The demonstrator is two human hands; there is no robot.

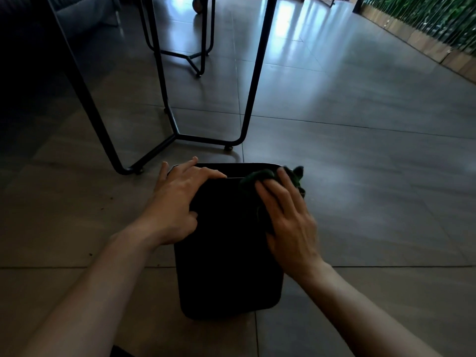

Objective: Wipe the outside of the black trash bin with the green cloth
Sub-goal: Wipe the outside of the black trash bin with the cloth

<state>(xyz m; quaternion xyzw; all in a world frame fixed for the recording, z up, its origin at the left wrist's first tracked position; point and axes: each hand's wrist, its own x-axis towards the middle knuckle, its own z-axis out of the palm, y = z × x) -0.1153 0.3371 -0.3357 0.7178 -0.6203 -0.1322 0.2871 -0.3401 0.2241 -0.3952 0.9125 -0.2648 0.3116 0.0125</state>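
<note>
The floor (360,155) is laid in large grey-brown tiles with thin dark joints, glossy enough to throw back pale window light toward 12 o'clock. Black metal table legs (164,81) rise at 11 o'clock and join in a Y-shaped base on small feet; a second, similar frame (198,57) stands farther back behind them. Along the 2 o'clock edge runs a low wooden planter (422,45) with green foliage (438,16) above it. The far 10 o'clock corner is very dark, with only a greyish upholstered shape faintly readable there.

The black trash bin (226,266) sits on the floor at the middle of the view, toward 6 o'clock, seen from above and behind. The left hand (177,202) rests over its upper left corner, fingers spread and lightly bent across the top edge, thumb against the near face. The right hand (288,217) presses the green cloth (260,176) against the bin's upper right corner, fingers fairly straight and laid flat over the fabric rather than curled round it.

The bin's near face is so dark that no surface detail shows, and its opening is hard to make out. Most of the cloth is covered by the right hand; only bunched folds show at the fingertips and a strip below the palm. The table top is cut off by the upper frame, and both forearms run out at the bottom edge.
</note>
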